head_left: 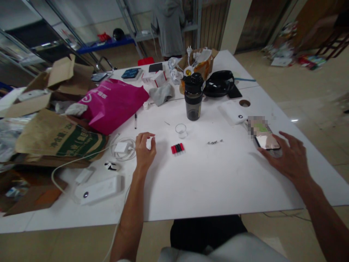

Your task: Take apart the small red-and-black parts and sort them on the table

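Observation:
My left hand [146,150] rests on the white table with its fingers curled and the thumb close to the index fingertip; nothing shows between them. At the right, my right hand [291,156] has its thumb and index finger at the near end of a smartphone [268,141] with a lit screen. Between my hands lies a row of red and black capped small pieces [177,148]. Beyond it stands a small clear cup [181,131]. A short line of small shiny metal pieces [215,142] lies to the right of the row.
A dark shaker bottle [193,98] and a black headset case [219,83] stand farther back. Left are a magenta bag [114,102], cardboard boxes [62,74], a coiled white cable with charger [122,148] and a white power bank [100,190]. A pen [135,121] lies nearby.

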A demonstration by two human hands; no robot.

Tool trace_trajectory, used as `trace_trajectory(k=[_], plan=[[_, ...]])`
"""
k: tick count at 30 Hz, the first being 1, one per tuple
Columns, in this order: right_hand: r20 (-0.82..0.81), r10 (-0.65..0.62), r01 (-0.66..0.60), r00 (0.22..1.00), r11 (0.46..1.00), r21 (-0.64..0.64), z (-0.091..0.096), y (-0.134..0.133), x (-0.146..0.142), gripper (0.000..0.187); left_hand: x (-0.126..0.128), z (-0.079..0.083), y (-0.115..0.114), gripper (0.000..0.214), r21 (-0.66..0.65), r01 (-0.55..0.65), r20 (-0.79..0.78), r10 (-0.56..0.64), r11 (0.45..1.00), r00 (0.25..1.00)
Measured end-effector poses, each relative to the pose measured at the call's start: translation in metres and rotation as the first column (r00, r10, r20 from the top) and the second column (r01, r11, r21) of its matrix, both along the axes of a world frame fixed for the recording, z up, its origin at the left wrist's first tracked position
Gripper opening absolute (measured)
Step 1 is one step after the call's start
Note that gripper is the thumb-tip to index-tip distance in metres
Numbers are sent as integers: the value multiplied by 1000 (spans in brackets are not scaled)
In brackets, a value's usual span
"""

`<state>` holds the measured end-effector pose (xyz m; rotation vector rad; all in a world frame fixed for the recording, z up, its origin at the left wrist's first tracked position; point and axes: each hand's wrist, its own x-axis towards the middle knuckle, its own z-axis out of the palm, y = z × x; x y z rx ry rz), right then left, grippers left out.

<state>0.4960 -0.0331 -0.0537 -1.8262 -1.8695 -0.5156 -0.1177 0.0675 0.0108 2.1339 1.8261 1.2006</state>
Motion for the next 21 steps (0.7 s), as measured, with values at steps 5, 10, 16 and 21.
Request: trace_trajectory(k=[5, 10, 16, 21], plan=[[6, 22, -22, 1000, 1000, 7, -2, 2, 2, 77, -3, -4, 2, 11, 49, 28, -1, -28, 998, 1000], [1, 21, -21, 1000, 1000, 1, -5, 3, 6, 80, -5, -8, 4, 10, 92, 33, -23, -31, 995, 999], [1, -7, 7, 1000, 1000, -1, -8, 2, 6, 78, -5, -8, 4, 10, 123, 40, -40, -36, 992, 999], [-3, -9, 9, 1000, 1000, -9, -7, 1, 6, 80, -4, -8, 4, 10, 159, 44, -53, -36, 986, 998]])
